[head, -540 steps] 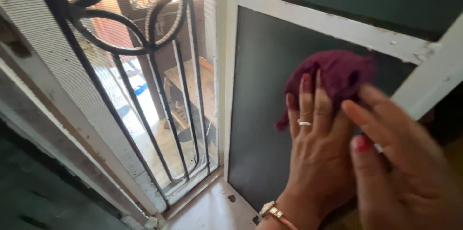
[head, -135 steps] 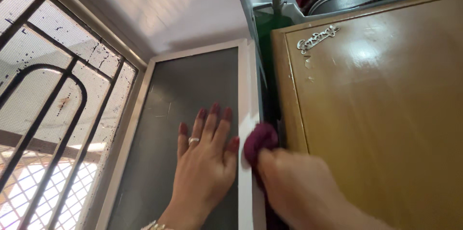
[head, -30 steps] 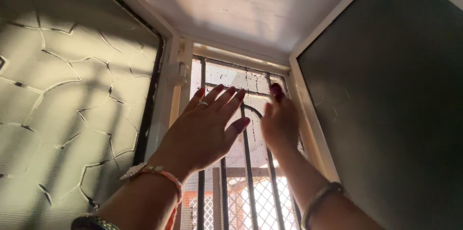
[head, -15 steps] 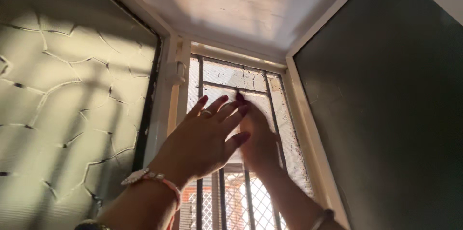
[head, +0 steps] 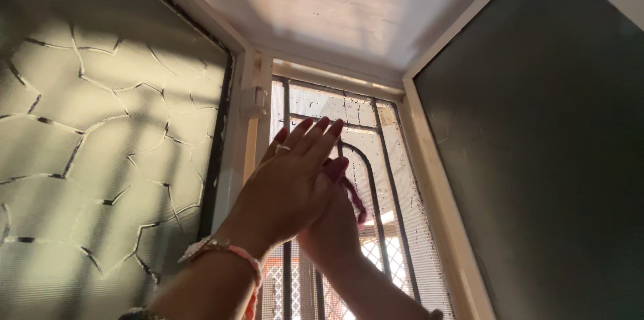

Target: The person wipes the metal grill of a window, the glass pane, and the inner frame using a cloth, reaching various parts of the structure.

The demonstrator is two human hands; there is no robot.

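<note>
**Two hands raised against a mesh window, a dark red cloth between them**

The camera looks up into a window recess. A white plaster soffit [head: 335, 5] closes the top, lit by sun. On the left stands a frosted glass pane [head: 100, 145] with a crackle pattern, edged in a dark frame. On the right a dark mesh shutter [head: 550, 159] in a white frame [head: 436, 186] swings inward. Straight ahead is the window screen [head: 396, 152], a fine mesh speckled with dark spots, and behind it a black iron grille [head: 376, 199] of upright bars and one curved bar. A white latch [head: 255, 98] sits on the frame upright, left of the screen.

The left hand [head: 288, 186] is held flat and open near the screen, its fingers [head: 315, 135] stretched upward and close together, holding nothing; a ring shows on one finger and a pink and white bracelet [head: 221, 253] circles the wrist. The right hand [head: 332, 226] is just behind and below it, largely hidden by the left palm. A dark red cloth [head: 352, 192] hangs from the right hand's grip against the screen, just under the left thumb; how tightly the right fingers close on it cannot be told, as the left hand covers them.

Daylight and a lattice show through the lower mesh.
</note>
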